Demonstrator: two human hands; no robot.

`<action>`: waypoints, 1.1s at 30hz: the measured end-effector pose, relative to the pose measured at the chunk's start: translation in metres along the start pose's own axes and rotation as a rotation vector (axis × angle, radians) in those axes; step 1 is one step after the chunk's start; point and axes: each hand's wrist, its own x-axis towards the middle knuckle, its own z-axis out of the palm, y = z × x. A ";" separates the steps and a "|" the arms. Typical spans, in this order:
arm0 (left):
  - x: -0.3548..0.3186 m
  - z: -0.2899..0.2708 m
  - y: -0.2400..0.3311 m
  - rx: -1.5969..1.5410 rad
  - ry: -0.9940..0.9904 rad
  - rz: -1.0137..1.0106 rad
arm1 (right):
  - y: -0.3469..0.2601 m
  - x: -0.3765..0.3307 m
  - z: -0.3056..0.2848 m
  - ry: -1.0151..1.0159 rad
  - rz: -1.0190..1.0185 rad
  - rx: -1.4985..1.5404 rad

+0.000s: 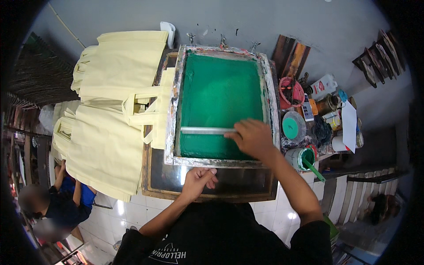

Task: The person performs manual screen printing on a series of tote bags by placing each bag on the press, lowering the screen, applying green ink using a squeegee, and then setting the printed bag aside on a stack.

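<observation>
A screen-printing frame (170, 132) with paint-stained edges lies in front of me, its mesh (223, 88) covered in green ink. Across the near part of the mesh sits a squeegee (201, 130) with a pale metal bar. My right hand (254, 138) is closed around its right end. Just below the near edge of the frame is my left hand (198, 182), its fingers curled and thumb over them. Nothing shows in it, and whether it touches the frame is unclear. Partly under the frame's left side lies a pale yellow cloth bag (157, 126).
Stacks of pale yellow bags (106, 145) lie at left. On the right stand a tub of green ink (290, 127), a pot with a green stick (300, 159), a red basket (291, 92) and several containers. A dark framed board (163, 176) extends below the frame. Another person (66, 194) sits at lower left.
</observation>
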 end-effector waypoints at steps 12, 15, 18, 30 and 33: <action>-0.011 -0.012 0.023 -0.467 -0.172 -0.274 | 0.158 0.196 0.027 -0.287 0.238 -0.046; 0.002 -0.026 0.051 -0.219 -0.385 -0.213 | 0.163 0.204 0.041 -0.191 0.207 -0.089; 0.043 -0.023 0.102 0.056 -0.247 0.159 | 0.153 0.191 0.050 -0.143 0.237 -0.245; 0.204 -0.072 0.218 1.192 0.290 0.681 | 0.104 0.131 0.037 -0.142 0.175 -0.223; 0.180 -0.068 0.208 1.155 0.259 0.591 | 0.089 0.113 0.033 -0.150 0.178 -0.191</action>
